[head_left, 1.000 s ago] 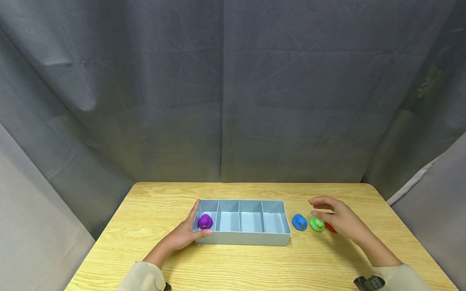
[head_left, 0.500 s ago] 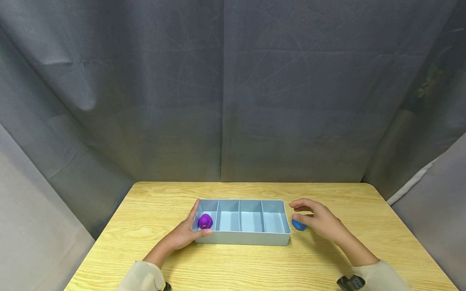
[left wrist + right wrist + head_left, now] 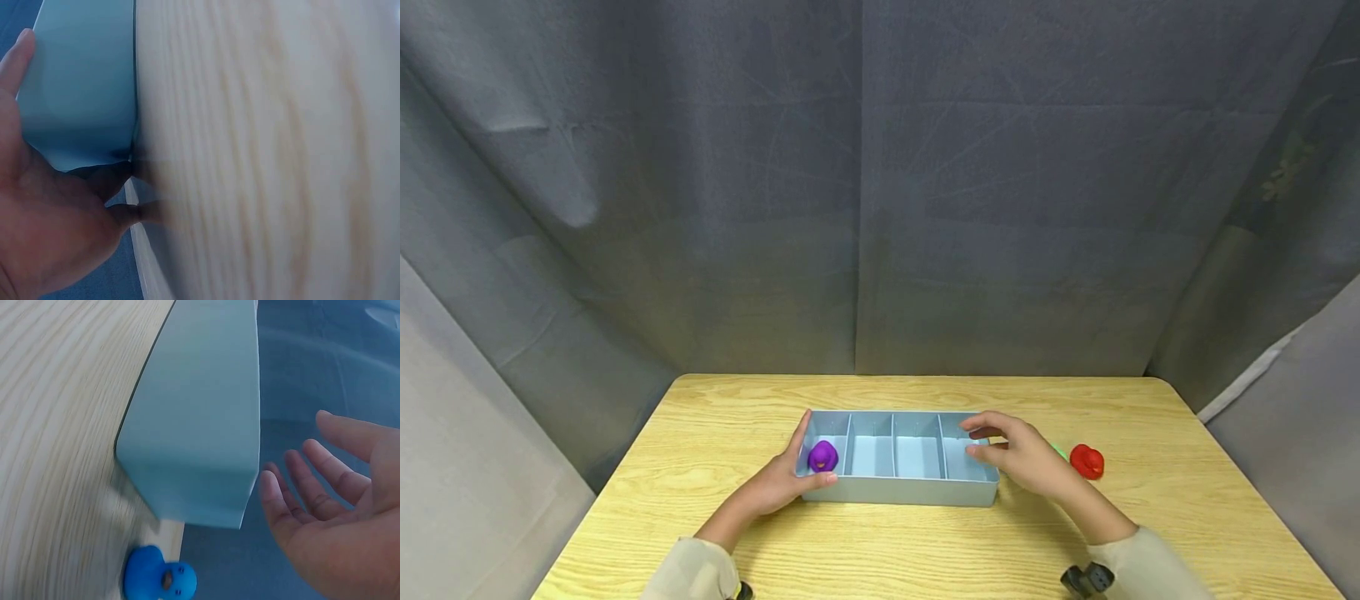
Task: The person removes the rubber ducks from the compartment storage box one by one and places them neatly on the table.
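My left hand (image 3: 778, 481) grips the left end of a light blue divided box (image 3: 898, 491), its thumb along the front wall and its fingers around the end. In the left wrist view the same box (image 3: 84, 81) lies within that grasp. A purple rubber duck (image 3: 823, 457) sits in the leftmost compartment. My right hand (image 3: 1018, 454) is held over the box's right end, fingers spread and bent a little, nothing between them. Beneath it the right wrist view shows a blue rubber duck (image 3: 156, 575) on the table beside the box; the hand hides that duck in the head view.
On the wooden table (image 3: 880, 550), a red rubber duck (image 3: 1087, 462) stands to the right of my right hand. Only a sliver of a green duck (image 3: 1060, 451) shows behind the wrist. A grey curtain (image 3: 880, 208) hangs beyond the table's far edge.
My right hand has moved left, from above the green and red ducks, past the blue one, to the box's right end. The left hand, the box and the purple duck have stayed put.
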The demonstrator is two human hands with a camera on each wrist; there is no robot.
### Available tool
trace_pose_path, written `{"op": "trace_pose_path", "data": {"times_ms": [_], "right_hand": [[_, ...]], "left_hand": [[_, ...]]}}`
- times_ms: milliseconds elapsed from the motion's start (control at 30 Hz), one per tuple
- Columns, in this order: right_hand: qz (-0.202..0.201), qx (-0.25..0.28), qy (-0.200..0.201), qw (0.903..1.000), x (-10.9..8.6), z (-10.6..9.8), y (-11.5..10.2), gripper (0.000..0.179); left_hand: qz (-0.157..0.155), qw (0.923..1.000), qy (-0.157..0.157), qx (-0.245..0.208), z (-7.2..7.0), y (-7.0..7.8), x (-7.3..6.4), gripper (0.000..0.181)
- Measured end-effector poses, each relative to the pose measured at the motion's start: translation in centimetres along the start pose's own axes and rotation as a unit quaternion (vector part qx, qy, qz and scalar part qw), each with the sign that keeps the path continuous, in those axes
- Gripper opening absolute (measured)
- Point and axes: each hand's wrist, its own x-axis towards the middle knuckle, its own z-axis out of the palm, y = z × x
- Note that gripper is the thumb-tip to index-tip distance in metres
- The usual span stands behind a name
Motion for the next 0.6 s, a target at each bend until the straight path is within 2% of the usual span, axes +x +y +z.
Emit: {"op": "trace_pose_path", "data": {"times_ms": [200,600], "right_hand": [[0.002,0.013,-0.010,0.9999,0.8,1.2,-0.7,0.036],[-0.018,0.022,-0.034,0.9990,2.6,3.7,-1.3,0.035]], "left_hand": [[0.000,1.0000,-0.002,-0.002,0.0,0.1,-0.2,0.120],[0.005,0.9999,-0.001,-0.011,0.0,0.3,-0.2,0.120]]}}
